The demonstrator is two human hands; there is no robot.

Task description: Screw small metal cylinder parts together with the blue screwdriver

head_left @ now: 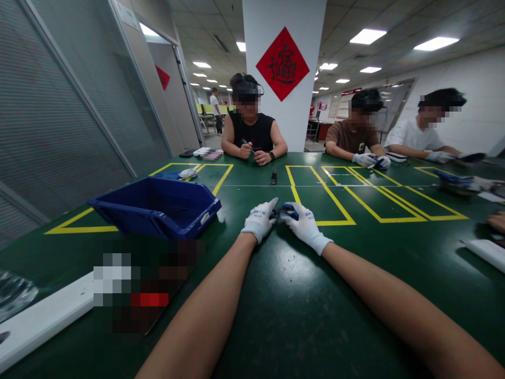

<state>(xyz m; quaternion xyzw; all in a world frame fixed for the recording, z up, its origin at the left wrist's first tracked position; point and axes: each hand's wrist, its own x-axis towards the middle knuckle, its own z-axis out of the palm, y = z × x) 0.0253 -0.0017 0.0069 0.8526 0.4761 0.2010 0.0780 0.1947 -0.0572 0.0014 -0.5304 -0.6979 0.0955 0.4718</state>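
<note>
White work gloves cover both of my hands, which meet above the green table in the middle of the head view. My right hand (304, 223) is closed round a small blue-and-black object (290, 211); its kind is too small to tell. Close beside it, my left hand (259, 219) has its fingers curled in, with something dark at the fingertips that I cannot make out. Whether both hands grip the same object is unclear. Beyond them a small dark bottle (274, 177) stands upright on the table.
A blue plastic bin (153, 208) sits left of my hands. Nearer are a white power strip (51, 316) and a blurred-out dark item. Yellow tape (335, 223) marks rectangles on the table (300, 300). Several people sit opposite; another hand (497, 221) shows at the right edge.
</note>
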